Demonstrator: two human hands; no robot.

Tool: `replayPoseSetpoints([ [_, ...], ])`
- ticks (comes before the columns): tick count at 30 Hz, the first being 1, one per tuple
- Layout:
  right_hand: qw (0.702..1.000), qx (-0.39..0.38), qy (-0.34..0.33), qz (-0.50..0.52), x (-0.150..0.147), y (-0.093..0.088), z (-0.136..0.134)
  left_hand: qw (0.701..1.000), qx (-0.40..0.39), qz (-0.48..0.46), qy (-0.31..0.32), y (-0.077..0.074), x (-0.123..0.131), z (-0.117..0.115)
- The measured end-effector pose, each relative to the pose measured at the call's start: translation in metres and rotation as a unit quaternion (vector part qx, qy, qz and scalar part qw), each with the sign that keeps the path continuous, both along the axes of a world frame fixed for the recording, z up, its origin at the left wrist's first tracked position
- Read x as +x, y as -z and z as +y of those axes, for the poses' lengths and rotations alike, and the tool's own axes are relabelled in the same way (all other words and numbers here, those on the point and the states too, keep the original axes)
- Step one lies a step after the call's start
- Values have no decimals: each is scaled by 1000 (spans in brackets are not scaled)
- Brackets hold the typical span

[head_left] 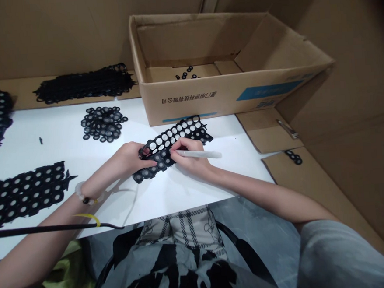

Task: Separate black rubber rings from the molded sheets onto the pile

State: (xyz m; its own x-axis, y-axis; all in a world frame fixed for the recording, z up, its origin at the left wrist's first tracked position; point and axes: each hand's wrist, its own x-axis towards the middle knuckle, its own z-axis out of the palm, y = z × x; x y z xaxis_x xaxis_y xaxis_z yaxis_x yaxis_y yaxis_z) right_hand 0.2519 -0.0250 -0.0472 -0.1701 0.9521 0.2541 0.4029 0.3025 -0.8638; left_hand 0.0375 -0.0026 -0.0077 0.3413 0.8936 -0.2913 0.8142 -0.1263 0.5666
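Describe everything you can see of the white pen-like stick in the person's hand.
The stick is slim, straight and whitish, perhaps plastic, with a rounded end. It lies nearly level in the picture, that end toward the right. The right hand holds it like a pen over the black dotted sheet. Whether its tip touches the sheet is unclear.

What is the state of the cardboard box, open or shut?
Open: the box has no cover over its top, and small black rings show inside.
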Motion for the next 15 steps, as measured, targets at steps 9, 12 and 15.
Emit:
replayPoseSetpoints([
  [9,994,-55,-73,62,-3,0,4,994,-6,-111,5,13,5,-4],
  [12,994,-61,-71,47,-3,-2,4,991,-7,-130,-4,15,5,-4],
  [15,994,-65,-69,48,-2,-2,4,989,-5,-149,-15,15,5,-4],
])
